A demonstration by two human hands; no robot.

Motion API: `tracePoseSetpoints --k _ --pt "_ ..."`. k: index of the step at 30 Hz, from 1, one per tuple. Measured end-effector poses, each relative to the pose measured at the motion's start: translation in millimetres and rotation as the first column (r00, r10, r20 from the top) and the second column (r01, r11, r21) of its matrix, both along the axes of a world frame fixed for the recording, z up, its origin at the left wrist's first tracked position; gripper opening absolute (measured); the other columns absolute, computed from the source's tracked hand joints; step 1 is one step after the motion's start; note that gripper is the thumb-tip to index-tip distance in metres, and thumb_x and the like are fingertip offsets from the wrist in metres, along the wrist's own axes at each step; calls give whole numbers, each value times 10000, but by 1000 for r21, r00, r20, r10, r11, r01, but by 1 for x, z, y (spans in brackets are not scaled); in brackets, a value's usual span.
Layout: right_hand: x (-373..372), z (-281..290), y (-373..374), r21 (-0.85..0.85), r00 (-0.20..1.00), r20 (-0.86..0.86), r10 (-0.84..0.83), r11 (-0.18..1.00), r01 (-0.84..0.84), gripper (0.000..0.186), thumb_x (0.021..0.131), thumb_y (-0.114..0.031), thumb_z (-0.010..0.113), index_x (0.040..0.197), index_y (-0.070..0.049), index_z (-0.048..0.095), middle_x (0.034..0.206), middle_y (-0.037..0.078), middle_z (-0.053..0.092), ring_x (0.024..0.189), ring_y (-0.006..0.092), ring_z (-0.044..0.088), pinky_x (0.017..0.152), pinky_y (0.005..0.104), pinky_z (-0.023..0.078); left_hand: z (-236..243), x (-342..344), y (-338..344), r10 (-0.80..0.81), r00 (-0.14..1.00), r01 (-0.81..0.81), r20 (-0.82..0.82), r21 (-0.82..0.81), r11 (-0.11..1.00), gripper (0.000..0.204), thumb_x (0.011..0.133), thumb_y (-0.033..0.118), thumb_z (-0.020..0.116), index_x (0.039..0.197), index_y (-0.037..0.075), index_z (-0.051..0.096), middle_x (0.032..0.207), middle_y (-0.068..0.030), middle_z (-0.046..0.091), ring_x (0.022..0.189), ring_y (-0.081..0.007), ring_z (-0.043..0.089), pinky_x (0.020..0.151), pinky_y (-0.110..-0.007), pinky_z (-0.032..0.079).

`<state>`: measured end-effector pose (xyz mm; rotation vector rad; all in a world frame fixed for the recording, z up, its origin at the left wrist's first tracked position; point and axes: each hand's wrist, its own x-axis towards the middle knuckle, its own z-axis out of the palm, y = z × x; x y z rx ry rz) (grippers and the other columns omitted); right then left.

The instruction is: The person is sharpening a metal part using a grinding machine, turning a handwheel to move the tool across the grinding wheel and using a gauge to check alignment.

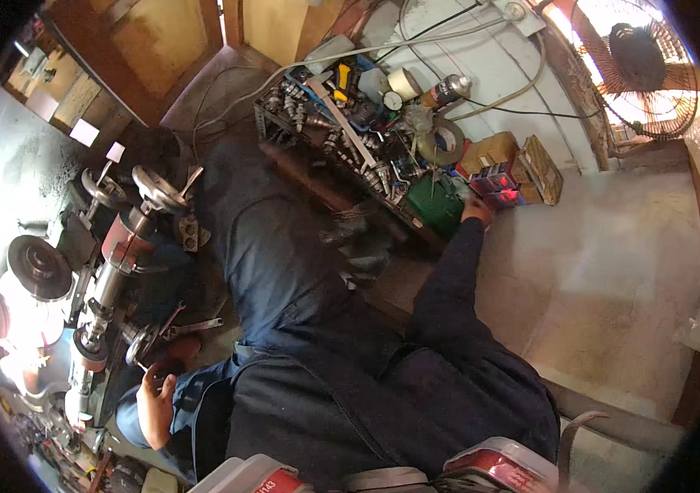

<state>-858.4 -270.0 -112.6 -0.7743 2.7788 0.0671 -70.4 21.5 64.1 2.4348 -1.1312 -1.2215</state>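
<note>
My right hand (477,212) reaches out to the far right, at the edge of a green box (435,204) and beside small red-and-blue packs (498,186). Its fingers look drawn together at the tips; what they hold, if anything, is too small to make out. My left hand (155,409) is low at the left, by my leg, with thumb and forefinger apart and the other fingers partly hidden. Just beyond its fingertips is a small handwheel (138,345) of a machine with shiny shafts (108,283).
A tray of metal tool parts (299,107) carries a caliper (342,123), a tape roll (440,143), a spray can (446,92) and a dial gauge (392,100). Wrenches (194,327) lie beside the machine. Cables (383,51) cross behind; a fan (639,62) stands far right.
</note>
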Motion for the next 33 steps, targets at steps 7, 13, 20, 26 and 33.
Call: tracePoseSetpoints --k 7,13,20,26,33 --pt "73 106 -48 -903 971 -87 -224 428 18 472 943 -291 544 1322 -13 505 1288 201 559 1081 318 593 915 413 480 11 -28 -14 -206 969 219 136 -85 972 503 862 171 682 1296 -22 516 1050 -240 671 940 -271 678 810 -355 509" --pt "173 269 -76 -978 988 -152 -29 -142 -155 457 972 -241 521 1314 58 471 1281 202 554 1061 293 588 907 390 471 40 -72 -62 -120 923 -4 -366 -321 947 379 862 41 647 1219 -51 560 985 -155 705 867 -192 675 814 -302 510" --pt "400 322 -27 -970 454 -13 891 100 -224 275 922 -223 643 1088 -5 648 876 43 673 699 150 604 660 306 500 68 -113 -103 -141 796 -311 -589 -596 740 530 882 151 678 1336 -26 468 1209 -169 617 1065 -210 619 912 -332 490" --pt "536 262 50 -986 -527 110 842 25 -164 397 786 -54 695 1165 19 599 1022 175 619 918 291 633 821 346 499 75 -117 -133 165 779 -585 -605 -608 536 285 866 27 657 1136 -15 574 1008 -46 650 913 -116 598 813 -257 478" --pt "614 283 21 -861 -541 509 670 388 -329 211 883 -36 614 1088 8 634 956 70 617 655 56 581 531 223 460 90 -36 -104 350 721 -684 -598 -694 225 130 960 146 612 956 34 548 755 22 572 685 -41 510 620 -191 416"
